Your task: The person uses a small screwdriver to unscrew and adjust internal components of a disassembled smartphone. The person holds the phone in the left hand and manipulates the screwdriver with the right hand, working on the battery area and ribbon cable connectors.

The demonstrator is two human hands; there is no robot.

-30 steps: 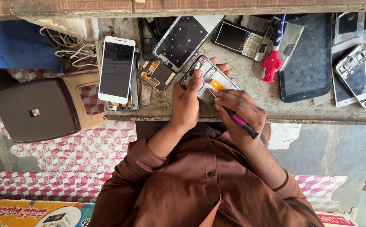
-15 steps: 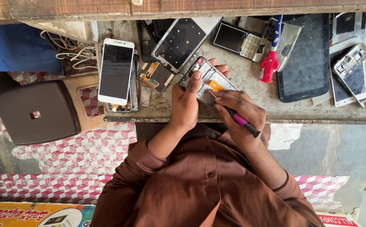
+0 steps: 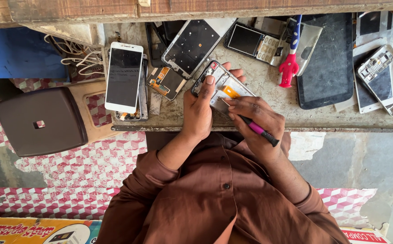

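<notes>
Left hand (image 3: 199, 108): gripping the opened phone (image 3: 222, 88), thumb pressing on its edge, fingers (image 3: 237, 72) curling behind.
Right hand (image 3: 253, 117): fingers clenching around a screwdriver (image 3: 258, 130) with a pink-and-black handle, tip touching the phone.
Opened phone: lying tilted at the front of the rough grey tabletop (image 3: 268, 86), showing metal frame, orange strip.
Around: white phone (image 3: 123, 77) sitting left, red toothbrush (image 3: 290, 63) and dark tablet (image 3: 329, 63) lying right.

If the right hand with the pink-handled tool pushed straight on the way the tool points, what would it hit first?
The right hand aims the screwdriver up and left, its tip already at the opened phone that the left hand steadies. So it would meet that phone's insides first; whether the tip already touches, I cannot tell.
</notes>
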